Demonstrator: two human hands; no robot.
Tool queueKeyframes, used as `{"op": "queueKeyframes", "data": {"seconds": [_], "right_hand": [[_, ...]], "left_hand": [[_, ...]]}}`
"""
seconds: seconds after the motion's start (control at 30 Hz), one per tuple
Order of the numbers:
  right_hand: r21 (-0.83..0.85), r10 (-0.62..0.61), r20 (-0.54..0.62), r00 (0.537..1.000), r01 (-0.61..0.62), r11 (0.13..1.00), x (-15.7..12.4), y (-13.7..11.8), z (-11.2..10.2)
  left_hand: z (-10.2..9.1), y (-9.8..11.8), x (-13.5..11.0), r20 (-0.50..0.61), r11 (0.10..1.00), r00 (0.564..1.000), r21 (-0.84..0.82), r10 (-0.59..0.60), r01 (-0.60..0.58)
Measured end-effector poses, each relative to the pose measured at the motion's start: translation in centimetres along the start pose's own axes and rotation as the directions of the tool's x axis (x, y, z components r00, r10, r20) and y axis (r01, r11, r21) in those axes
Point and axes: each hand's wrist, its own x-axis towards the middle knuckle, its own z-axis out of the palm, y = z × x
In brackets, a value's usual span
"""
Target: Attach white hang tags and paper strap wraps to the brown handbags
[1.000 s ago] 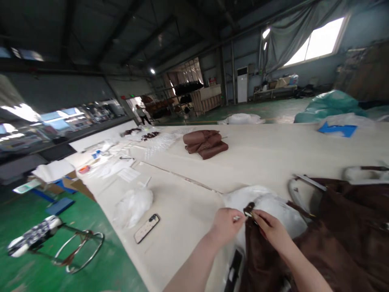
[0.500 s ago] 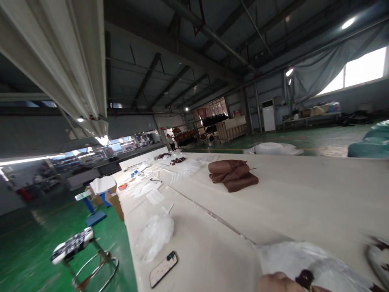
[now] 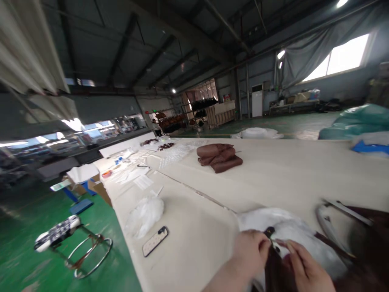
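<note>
My left hand (image 3: pixel 251 253) and my right hand (image 3: pixel 304 265) meet at the bottom of the view, over a dark brown garment (image 3: pixel 361 243) at the near right of the long cream table (image 3: pixel 304 174). Both pinch a narrow brown strap end (image 3: pixel 269 233) with a small metal piece on it. The fingers of each hand are closed on it. Under the strap lies a white plastic bag (image 3: pixel 291 227).
A phone (image 3: pixel 155 241) and a crumpled clear bag (image 3: pixel 145 214) lie near the table's left edge. A folded brown garment (image 3: pixel 219 157) sits further back, with papers and small items beyond. A stool (image 3: pixel 73 247) stands on the green floor at left.
The view swung up half a second ago, cutting off my hands, and has dropped back down. Both hands still pinch the strap end, now a little lower right in the picture.
</note>
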Motion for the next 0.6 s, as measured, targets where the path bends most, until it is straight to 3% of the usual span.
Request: {"op": "queueKeyframes", "data": {"seconds": [0.07, 0.2, 0.33, 0.6], "right_hand": [[-0.005, 0.077, -0.04, 0.996, -0.077, 0.997, -0.2, -1.9, -0.9], [0.09, 0.12, -0.038, 0.992, -0.116, 0.989, 0.1, -4.1, -1.3], [0.242, 0.155, -0.022, 0.988, -0.145, 0.959, 0.2, -3.5, -1.2], [0.399, 0.221, 0.027, 0.975, -0.213, 0.892, 0.3, -2.7, -1.0]], "left_hand": [[-0.8, 0.5, 0.2, 0.001, 0.999, 0.999, -0.005, 0.039, -0.039], [-1.9, 1.1, 1.4, 0.092, 0.988, 0.984, 0.004, 0.15, -0.151], [-2.5, 1.5, 2.4, 0.153, 0.958, 0.952, 0.066, 0.266, -0.278], [-2.4, 1.8, 2.6, 0.148, 0.937, 0.948, 0.17, 0.283, -0.306]]}}
